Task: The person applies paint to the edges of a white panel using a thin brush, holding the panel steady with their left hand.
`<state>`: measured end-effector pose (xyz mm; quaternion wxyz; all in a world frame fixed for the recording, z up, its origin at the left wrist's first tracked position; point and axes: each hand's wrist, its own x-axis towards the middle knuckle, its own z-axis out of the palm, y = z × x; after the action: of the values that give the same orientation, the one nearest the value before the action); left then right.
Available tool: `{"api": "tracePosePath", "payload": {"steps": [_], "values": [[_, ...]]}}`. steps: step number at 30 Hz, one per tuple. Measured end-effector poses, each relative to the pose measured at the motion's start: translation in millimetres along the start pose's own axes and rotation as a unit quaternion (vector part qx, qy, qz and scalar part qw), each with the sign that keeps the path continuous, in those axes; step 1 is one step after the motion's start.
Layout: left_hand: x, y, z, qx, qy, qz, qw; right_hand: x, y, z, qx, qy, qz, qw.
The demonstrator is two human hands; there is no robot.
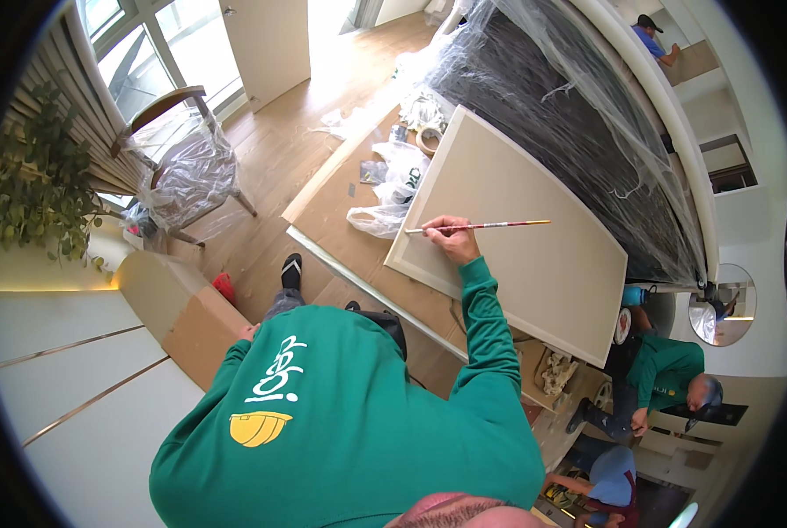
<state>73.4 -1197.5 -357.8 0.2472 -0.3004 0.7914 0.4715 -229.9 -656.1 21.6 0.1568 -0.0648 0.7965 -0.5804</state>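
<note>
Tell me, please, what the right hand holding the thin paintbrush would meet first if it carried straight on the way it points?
The right hand points left along the beige rectangular panel; past its edge it would probably meet the crumpled white plastic bag, though depth is unclear.

The panel (517,229) under the right hand (451,238) has a smooth, matt cream face. The brush (486,226) has a thin, glossy handle, seemingly wood, with red and white bands. The sleeve (486,326) is green knit cloth, matt. Brown cardboard sheets (341,211), dull and flat, cover the wooden plank floor (275,150), which shows a satin sheen. Clear, crinkled, shiny plastic film wraps the dark mattress (570,123) and the wooden chair (182,167).
</note>
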Motion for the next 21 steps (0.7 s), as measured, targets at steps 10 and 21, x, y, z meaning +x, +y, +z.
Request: {"api": "tracePosePath", "payload": {"steps": [10,21], "values": [[7.7,9.2,4.6,-0.006,0.000,0.010,1.000,-12.1,-8.3,17.3,-0.015,0.061,-0.031,0.998],[46.3,26.3,-32.0,0.043,-0.060,-0.006,0.997,-73.1,-41.8,44.2,0.009,0.126,-0.011,0.992]]}}
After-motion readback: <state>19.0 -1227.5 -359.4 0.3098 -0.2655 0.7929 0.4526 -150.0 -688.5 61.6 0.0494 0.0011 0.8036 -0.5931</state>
